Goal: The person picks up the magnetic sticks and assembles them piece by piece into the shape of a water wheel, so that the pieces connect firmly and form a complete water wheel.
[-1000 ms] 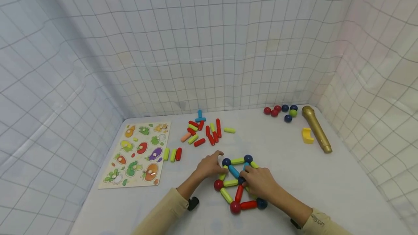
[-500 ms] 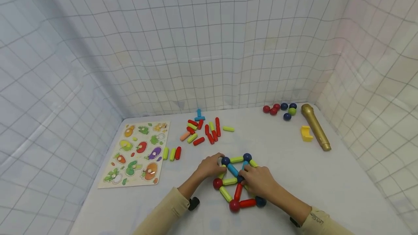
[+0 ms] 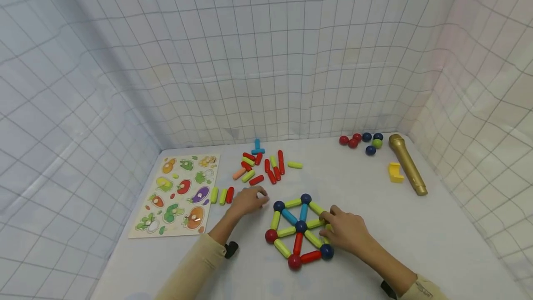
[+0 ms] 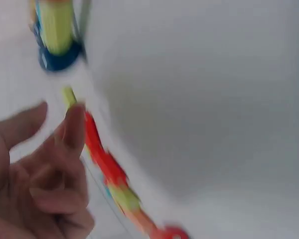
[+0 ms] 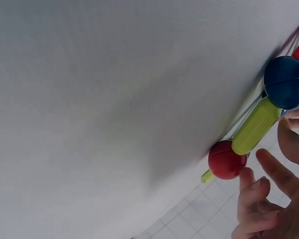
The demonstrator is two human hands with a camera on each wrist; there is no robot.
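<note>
A flat wheel of toy building rods and balls lies on the table, with a dark blue ball point(image 3: 300, 226) at its middle and lime, blue and red rods as spokes and rim. My right hand point(image 3: 345, 231) is over its right corner, hiding a red ball point(image 5: 226, 160) there from the head view. In the right wrist view its fingers are spread, with fingertips right at that red ball and beside a lime rod point(image 5: 256, 127). My left hand point(image 3: 248, 200), loosely curled and holding nothing, hovers left of the wheel's blue corner ball point(image 3: 279, 206).
Several loose rods point(image 3: 256, 180) lie behind the left hand. A wooden vegetable puzzle board point(image 3: 137, 234) is at the left. Loose balls point(image 3: 353, 143), a yellow bracket-shaped piece point(image 3: 394, 173) and a gold microphone-shaped stick point(image 3: 408, 165) are at the back right.
My left hand has left the blue corner ball and moved left, toward the loose rods. My right hand has drawn back from the middle ball to the right corner, uncovering more spokes.
</note>
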